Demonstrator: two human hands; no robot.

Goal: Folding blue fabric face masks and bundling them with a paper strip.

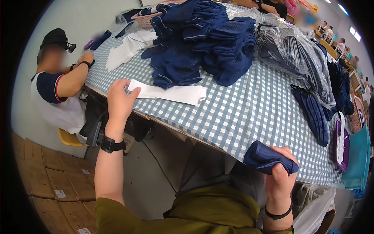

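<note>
My right hand (283,167) is wrapped round a rolled navy cloth bundle (259,156), held just over the table's front edge. With my left hand (121,99) I pinch the left end of a thin stack of long white paper strips (167,93), which lies on the checked tablecloth (233,117). The far ends of the strips fan out slightly to the right. Behind them rises a large heap of navy knitted garments (198,46), its lower folds close to the paper.
More white paper (128,48) lies at the far left, near a pink basket (146,19). A clear plastic bag (294,54) of dark garments, loose navy pieces (309,113), a purple tray (343,146) and a teal bin (357,156) stand right. A co-worker (58,85) sits left; cardboard boxes (58,175) are stacked below.
</note>
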